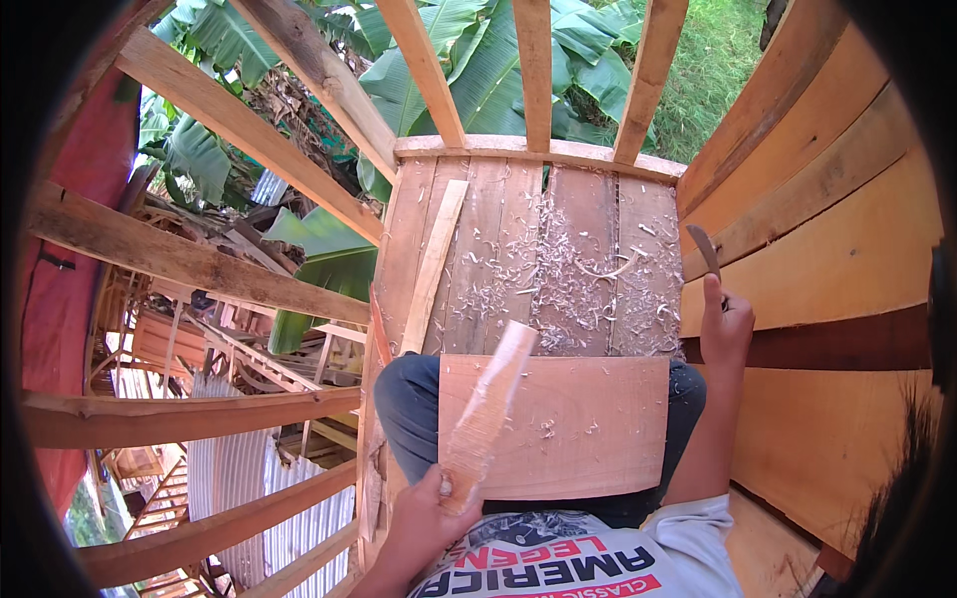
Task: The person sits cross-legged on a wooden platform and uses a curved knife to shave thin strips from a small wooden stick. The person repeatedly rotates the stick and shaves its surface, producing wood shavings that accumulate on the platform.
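Note:
My left hand (423, 520) is closed round the lower end of a pale, partly carved piece of wood (486, 411). That piece slants up and to the right, with a narrower upper end and rough cut faces. Beneath it, a flat wooden board (588, 439) lies across my lap with a few shavings on it. Off to the right, my right hand (726, 324) grips a knife (704, 247) by its handle, which the fingers mostly hide. The curved blade points up, well apart from the wood, and one finger or thumb stretches along the handle.
Curled wood shavings (573, 264) litter the plank floor (488, 199) in front of me. A loose wooden strip (435, 264) lies at the floor's left side. Slatted railings (199, 264) stand left and ahead, and a plank wall (827, 274) rises close on the right.

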`<state>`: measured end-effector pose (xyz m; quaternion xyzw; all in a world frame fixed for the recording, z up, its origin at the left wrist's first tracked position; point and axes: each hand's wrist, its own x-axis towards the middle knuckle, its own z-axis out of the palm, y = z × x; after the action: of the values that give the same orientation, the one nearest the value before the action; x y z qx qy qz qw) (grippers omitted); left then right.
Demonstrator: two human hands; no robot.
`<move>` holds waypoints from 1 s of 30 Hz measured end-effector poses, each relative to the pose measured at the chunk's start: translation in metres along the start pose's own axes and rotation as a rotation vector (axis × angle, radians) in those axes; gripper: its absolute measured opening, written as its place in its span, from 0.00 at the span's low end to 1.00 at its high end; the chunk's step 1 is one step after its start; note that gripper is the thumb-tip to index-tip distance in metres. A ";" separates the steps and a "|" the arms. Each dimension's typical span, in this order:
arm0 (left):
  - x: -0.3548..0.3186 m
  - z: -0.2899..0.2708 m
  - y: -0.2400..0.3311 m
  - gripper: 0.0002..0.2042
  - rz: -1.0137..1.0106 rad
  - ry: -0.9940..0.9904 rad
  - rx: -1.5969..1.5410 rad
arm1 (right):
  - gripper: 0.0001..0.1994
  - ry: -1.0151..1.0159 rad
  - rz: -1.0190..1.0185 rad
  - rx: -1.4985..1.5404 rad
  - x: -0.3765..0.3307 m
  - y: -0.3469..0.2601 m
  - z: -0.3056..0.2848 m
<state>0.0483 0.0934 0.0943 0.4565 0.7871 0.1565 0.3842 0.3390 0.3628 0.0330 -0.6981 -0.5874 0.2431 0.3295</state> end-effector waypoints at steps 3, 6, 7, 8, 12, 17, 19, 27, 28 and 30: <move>0.016 -0.012 -0.021 0.25 -0.002 0.120 -0.209 | 0.31 -0.171 -0.130 -0.032 -0.047 -0.016 0.011; 0.033 -0.021 -0.002 0.24 0.062 0.115 -0.290 | 0.28 -0.276 -0.298 -0.061 -0.084 -0.027 0.022; 0.036 -0.019 0.005 0.24 0.102 0.103 -0.288 | 0.28 -0.282 -0.354 -0.040 -0.092 -0.027 0.026; 0.039 -0.018 0.011 0.23 0.142 0.088 -0.285 | 0.28 -0.304 -0.362 -0.001 -0.097 -0.031 0.027; 0.042 -0.008 0.017 0.22 0.211 -0.006 -0.158 | 0.30 -0.306 -0.436 0.095 -0.104 -0.043 0.023; 0.039 0.003 0.039 0.22 0.270 -0.023 -0.219 | 0.31 -0.228 -0.531 0.014 -0.087 -0.036 0.016; 0.034 0.003 0.048 0.21 0.269 -0.073 -0.206 | 0.32 -0.195 -0.531 -0.032 -0.082 -0.035 0.009; 0.025 0.007 0.044 0.20 0.255 -0.080 -0.201 | 0.35 -0.019 -0.601 -0.172 -0.062 -0.033 0.009; 0.024 0.004 0.047 0.20 0.253 -0.084 -0.192 | 0.35 -0.011 -0.594 -0.178 -0.059 -0.034 0.009; 0.022 0.002 0.049 0.20 0.250 -0.090 -0.192 | 0.35 0.016 -0.576 -0.176 -0.052 -0.034 0.010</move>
<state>0.0728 0.1382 0.1123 0.5187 0.6875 0.2567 0.4385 0.2993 0.3163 0.0495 -0.5304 -0.7775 0.0821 0.3278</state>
